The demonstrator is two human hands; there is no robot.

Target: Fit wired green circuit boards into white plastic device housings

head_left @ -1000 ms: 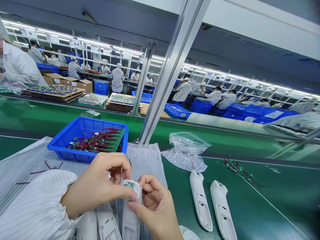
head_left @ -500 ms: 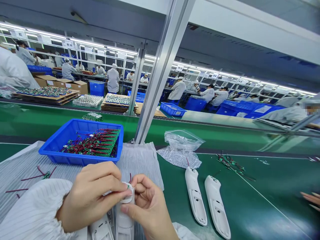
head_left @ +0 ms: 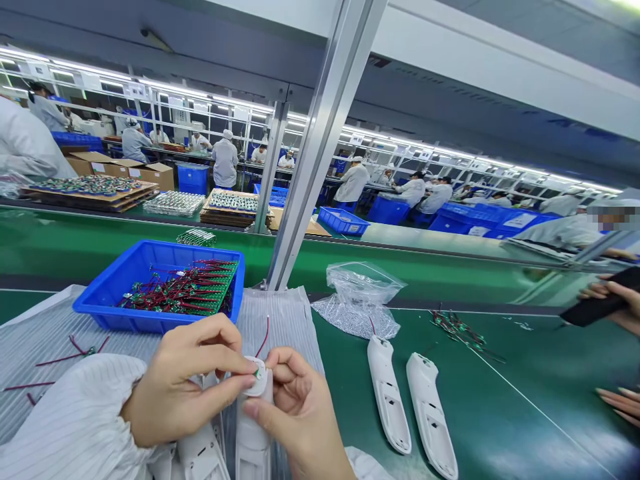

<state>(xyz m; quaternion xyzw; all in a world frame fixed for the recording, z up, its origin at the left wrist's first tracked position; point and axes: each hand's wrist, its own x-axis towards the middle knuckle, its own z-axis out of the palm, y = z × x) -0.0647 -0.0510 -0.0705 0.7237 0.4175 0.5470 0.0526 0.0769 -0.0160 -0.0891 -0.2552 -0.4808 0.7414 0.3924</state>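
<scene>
In the head view, my right hand (head_left: 303,407) grips the upper end of a white plastic housing (head_left: 253,437), thumb across its front and fingers around its right side. My left hand (head_left: 187,383) is closed in a pinch over the housing's round end, on a small green circuit board (head_left: 257,373) that is mostly hidden by the fingertips. A dark red wire (head_left: 267,333) sticks up behind that end. Beneath my left wrist, another white housing part (head_left: 203,457) lies on the foam sheet, partly covered.
A blue bin (head_left: 155,322) holds wired green boards. Two white housing halves (head_left: 390,400) lie on the green table to the right, near a clear bag of small parts (head_left: 360,313) and loose wired boards (head_left: 463,330). At the far right, a co-worker's hand holds a black tool (head_left: 603,303).
The red wire now rises higher above the housing end, and more of the green board shows at my left fingertips. A co-worker's hand with a black tool has come in at the right.
</scene>
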